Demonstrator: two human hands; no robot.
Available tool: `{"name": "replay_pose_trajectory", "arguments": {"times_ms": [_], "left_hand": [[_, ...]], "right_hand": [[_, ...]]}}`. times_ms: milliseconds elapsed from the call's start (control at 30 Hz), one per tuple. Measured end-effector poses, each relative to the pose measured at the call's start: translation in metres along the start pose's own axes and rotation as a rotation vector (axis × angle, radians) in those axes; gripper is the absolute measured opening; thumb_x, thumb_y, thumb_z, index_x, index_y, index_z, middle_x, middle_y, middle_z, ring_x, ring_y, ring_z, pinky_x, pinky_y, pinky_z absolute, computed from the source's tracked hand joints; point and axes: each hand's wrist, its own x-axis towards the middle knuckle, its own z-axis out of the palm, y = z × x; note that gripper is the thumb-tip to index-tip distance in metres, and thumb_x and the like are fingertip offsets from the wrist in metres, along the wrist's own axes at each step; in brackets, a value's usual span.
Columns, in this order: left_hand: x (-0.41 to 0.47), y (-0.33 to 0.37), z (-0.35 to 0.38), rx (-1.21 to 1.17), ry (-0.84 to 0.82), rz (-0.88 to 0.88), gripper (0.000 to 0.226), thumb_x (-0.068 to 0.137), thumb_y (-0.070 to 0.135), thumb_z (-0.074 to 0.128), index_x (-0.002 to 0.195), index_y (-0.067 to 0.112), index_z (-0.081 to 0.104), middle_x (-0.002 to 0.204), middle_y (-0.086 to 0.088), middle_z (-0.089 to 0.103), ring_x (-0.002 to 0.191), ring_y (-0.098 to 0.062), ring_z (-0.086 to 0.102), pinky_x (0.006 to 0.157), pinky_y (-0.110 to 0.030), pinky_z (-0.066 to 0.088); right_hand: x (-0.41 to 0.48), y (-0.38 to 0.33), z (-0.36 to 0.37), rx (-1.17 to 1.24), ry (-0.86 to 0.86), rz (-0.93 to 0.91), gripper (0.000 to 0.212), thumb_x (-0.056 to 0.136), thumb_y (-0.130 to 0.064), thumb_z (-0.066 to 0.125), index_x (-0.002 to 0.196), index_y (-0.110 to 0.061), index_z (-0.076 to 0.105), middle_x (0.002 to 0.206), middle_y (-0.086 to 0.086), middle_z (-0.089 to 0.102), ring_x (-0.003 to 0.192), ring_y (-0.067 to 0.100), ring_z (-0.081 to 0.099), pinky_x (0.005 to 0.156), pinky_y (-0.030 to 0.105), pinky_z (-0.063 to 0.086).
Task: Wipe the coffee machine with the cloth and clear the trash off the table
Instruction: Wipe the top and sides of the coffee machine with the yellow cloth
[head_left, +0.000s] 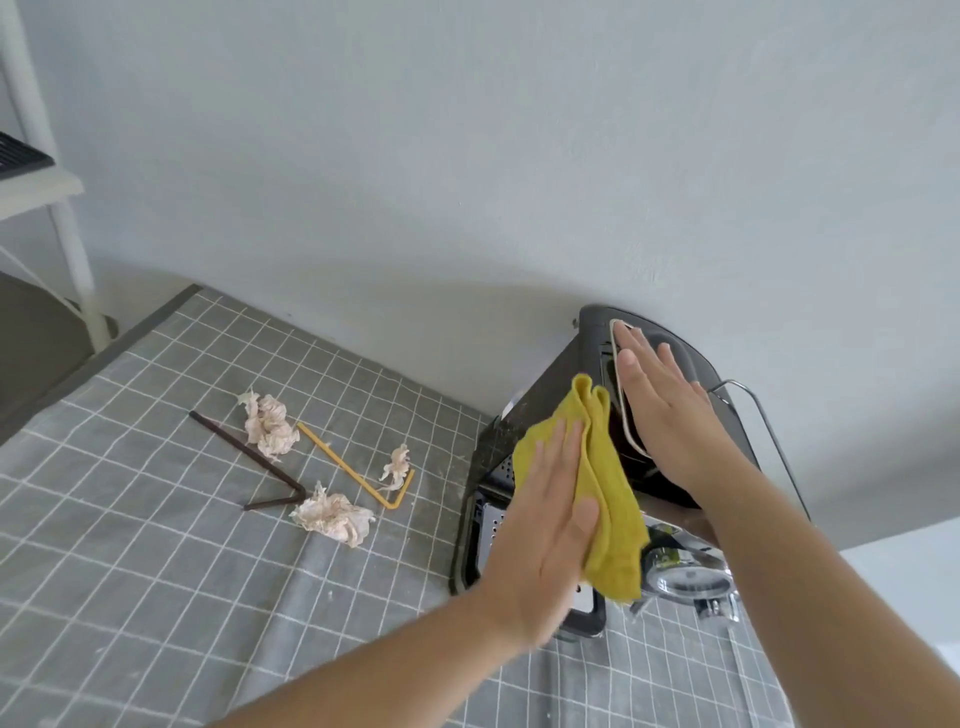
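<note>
Centrally, the coffee machine (545, 415) stands on the surface (156, 545); left hand (540, 530) flat, pressing the yellow cloth (608, 499) against it; right hand (670, 415) open on top; crumpled tissues (332, 517) and straws (249, 457) lie left.
</note>
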Motion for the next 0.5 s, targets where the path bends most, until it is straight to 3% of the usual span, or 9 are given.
{"name": "replay_pose_trajectory", "arguments": {"times_ms": [100, 200, 233, 300, 367, 500], "left_hand": [[0.016, -0.003, -0.006, -0.018, 0.019, 0.002, 0.055, 0.101, 0.045, 0.017, 0.151, 0.037, -0.005, 0.16, 0.022, -0.006, 0.147, 0.0, -0.011, 0.122, -0.037, -0.002], [0.095, -0.017, -0.018, 0.021, -0.024, -0.14, 0.056, 0.102, 0.034, 0.02, 0.154, 0.02, 0.004, 0.163, 0.002, 0.003, 0.15, -0.015, -0.002, 0.123, -0.041, 0.003], [0.115, -0.024, -0.021, -0.008, -0.025, -0.22, 0.057, 0.101, 0.036, 0.02, 0.154, 0.018, 0.008, 0.163, -0.002, 0.007, 0.15, -0.016, 0.003, 0.123, -0.042, 0.006], [0.122, -0.039, -0.025, -0.078, -0.012, -0.281, 0.063, 0.097, 0.059, 0.019, 0.153, 0.031, 0.014, 0.161, 0.004, 0.018, 0.149, -0.013, 0.013, 0.122, -0.045, 0.011], [0.087, -0.048, -0.018, -0.15, -0.021, -0.243, 0.064, 0.092, 0.071, 0.019, 0.149, 0.043, 0.016, 0.158, 0.015, 0.023, 0.147, -0.008, 0.017, 0.121, -0.045, 0.014], [0.016, -0.028, -0.008, -0.103, 0.022, -0.05, 0.056, 0.1, 0.047, 0.018, 0.153, 0.035, 0.003, 0.16, 0.022, 0.004, 0.147, 0.003, -0.001, 0.123, -0.039, 0.002]], "right_hand": [[-0.001, -0.002, 0.0, -0.001, 0.001, -0.007, 0.05, 0.099, -0.049, 0.009, 0.148, -0.044, 0.011, 0.159, -0.021, 0.006, 0.148, 0.009, -0.005, 0.12, 0.044, -0.004], [-0.002, -0.004, 0.0, -0.005, 0.006, -0.008, 0.049, 0.099, -0.049, 0.01, 0.148, -0.044, 0.011, 0.159, -0.021, 0.006, 0.148, 0.009, -0.004, 0.119, 0.043, -0.003], [-0.002, -0.004, -0.001, -0.012, 0.005, -0.008, 0.049, 0.099, -0.049, 0.01, 0.148, -0.044, 0.011, 0.159, -0.02, 0.005, 0.148, 0.009, -0.005, 0.119, 0.043, -0.003], [-0.001, -0.006, -0.001, -0.041, -0.007, -0.001, 0.049, 0.099, -0.049, 0.013, 0.148, -0.044, 0.01, 0.159, -0.019, 0.003, 0.148, 0.01, -0.006, 0.119, 0.044, -0.003], [-0.001, -0.006, -0.001, -0.084, -0.027, 0.004, 0.05, 0.099, -0.048, 0.018, 0.148, -0.045, 0.007, 0.16, -0.018, 0.001, 0.148, 0.011, -0.008, 0.118, 0.045, -0.003], [0.0, -0.014, -0.002, -0.065, -0.079, 0.009, 0.052, 0.1, -0.036, 0.025, 0.149, -0.042, 0.006, 0.161, -0.011, 0.009, 0.148, 0.012, -0.01, 0.119, 0.045, -0.006]]}}
